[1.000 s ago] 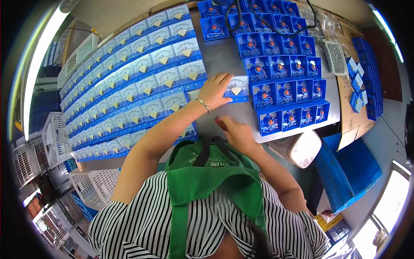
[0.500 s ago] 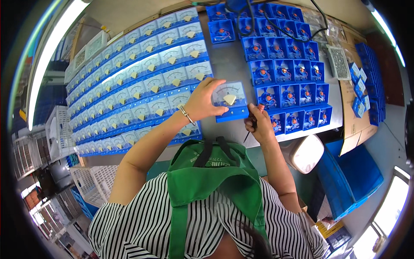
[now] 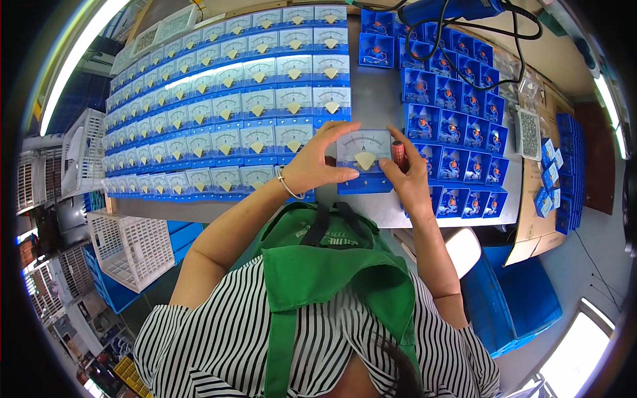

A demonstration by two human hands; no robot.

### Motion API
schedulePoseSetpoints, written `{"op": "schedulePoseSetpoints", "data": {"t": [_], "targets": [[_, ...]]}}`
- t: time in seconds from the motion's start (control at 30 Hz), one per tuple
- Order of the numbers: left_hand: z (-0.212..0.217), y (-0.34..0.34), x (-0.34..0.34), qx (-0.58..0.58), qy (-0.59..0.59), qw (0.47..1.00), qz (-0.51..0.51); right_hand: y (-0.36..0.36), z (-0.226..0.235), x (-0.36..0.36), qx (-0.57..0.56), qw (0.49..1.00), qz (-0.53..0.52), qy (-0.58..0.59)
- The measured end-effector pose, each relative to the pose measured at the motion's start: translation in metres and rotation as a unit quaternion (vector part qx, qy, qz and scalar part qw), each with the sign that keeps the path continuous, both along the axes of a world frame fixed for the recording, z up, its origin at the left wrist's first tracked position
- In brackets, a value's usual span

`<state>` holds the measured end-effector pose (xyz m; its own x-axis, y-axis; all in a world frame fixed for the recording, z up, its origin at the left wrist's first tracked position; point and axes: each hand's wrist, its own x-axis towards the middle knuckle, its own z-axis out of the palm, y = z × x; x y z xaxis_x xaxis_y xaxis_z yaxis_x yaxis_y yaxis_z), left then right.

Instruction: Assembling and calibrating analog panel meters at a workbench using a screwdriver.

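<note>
The square analogue panel meter with a white dial face and blue plastic base [image 3: 363, 161] is held just above the grey counter [image 3: 385, 211], near its front edge and roughly midway along it, in the bare strip between two fields of parts. Its face is turned up, a cream wedge-shaped cover sits at the bottom of the dial, and a curved scale runs across the top.

The left hand [image 3: 317, 162] pinches the meter's left side, thumb below and fingers curled over the top corner. The right hand [image 3: 406, 176] steadies the right edge while its grip also closes on a small red ribbed screwdriver handle [image 3: 399, 154].

Judging from this, the right hand is doing two jobs, so the meter could slip or tilt and drop onto the counter. The tool's tip, hidden from view, might scratch the clear dial window.

To the left lie tidy rows of finished white-faced blue meters [image 3: 225, 119], close enough to be knocked askew. To the right stand open blue meter housings with copper-coloured parts [image 3: 458, 113]; a black cable [image 3: 511, 60] loops over them.
</note>
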<state>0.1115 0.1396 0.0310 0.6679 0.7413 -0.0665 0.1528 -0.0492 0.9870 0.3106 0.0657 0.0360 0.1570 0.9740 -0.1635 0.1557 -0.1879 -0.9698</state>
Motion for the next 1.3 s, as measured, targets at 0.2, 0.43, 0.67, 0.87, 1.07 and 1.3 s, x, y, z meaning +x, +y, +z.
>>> {"op": "schedulePoseSetpoints", "data": {"t": [0.2,0.43,0.67,0.87,1.07,1.3], "targets": [[0.003,-0.008,0.006,-0.060,-0.033,0.997,0.044,-0.003,0.010,-0.013,0.011,0.995,-0.034,-0.091],[0.005,-0.014,0.007,-0.028,-0.022,0.997,0.067,-0.006,0.010,-0.021,0.044,0.990,-0.056,-0.124],[-0.007,-0.019,0.001,-0.022,-0.026,0.996,0.077,-0.008,0.003,-0.029,0.033,0.991,-0.055,-0.116],[-0.010,-0.015,-0.011,-0.031,-0.041,0.996,0.079,-0.008,0.001,-0.042,0.046,0.987,-0.053,-0.143],[-0.020,-0.005,-0.025,-0.011,-0.029,0.999,0.045,-0.006,-0.009,-0.056,0.048,0.987,-0.067,-0.136],[-0.046,0.013,-0.037,0.018,-0.083,0.996,0.007,-0.017,-0.035,-0.030,-0.245,0.901,-0.114,0.339]]}}
